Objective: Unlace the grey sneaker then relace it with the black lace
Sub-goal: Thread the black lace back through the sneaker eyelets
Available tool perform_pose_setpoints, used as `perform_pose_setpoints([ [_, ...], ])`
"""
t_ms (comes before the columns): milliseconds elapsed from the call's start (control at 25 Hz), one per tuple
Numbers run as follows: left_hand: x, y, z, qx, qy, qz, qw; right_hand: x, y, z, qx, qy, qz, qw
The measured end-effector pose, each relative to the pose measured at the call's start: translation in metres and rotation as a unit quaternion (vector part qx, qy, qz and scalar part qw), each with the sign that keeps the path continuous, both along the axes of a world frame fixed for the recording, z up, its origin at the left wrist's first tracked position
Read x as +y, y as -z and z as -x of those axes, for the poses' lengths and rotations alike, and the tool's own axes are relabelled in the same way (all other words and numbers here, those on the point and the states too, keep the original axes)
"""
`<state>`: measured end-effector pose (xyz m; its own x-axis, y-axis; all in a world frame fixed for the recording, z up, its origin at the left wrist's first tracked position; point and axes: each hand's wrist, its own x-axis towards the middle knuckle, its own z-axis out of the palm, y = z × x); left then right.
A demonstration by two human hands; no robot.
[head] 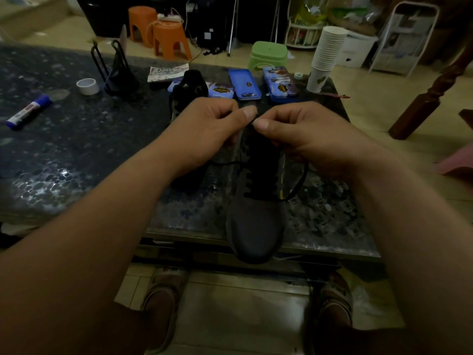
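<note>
The grey sneaker [256, 226] lies toe toward me at the near edge of the table [76, 149], and I judge its black lace [299, 185] limp, light and slippery, best taken near the tips, where my left hand [204, 131] and right hand [302, 134] both pinch it.

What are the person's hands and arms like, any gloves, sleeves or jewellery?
The left hand and right hand are bare: no gloves, rings, watch or bracelets show. No sleeves reach into view, so both forearms are uncovered. The thumbnails look short and unpainted, though the light is dim.
</note>
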<state>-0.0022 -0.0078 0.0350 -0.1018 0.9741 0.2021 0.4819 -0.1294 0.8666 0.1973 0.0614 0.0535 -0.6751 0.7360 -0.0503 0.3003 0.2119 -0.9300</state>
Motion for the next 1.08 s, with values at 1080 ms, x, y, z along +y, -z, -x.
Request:
perform_pose_setpoints([
  [1080, 0.016, 0.046, -0.01, -0.03, -0.071, 0.186, 0.98, 0.001, 0.056, 0.01, -0.078, 0.147, -0.142, 0.976],
])
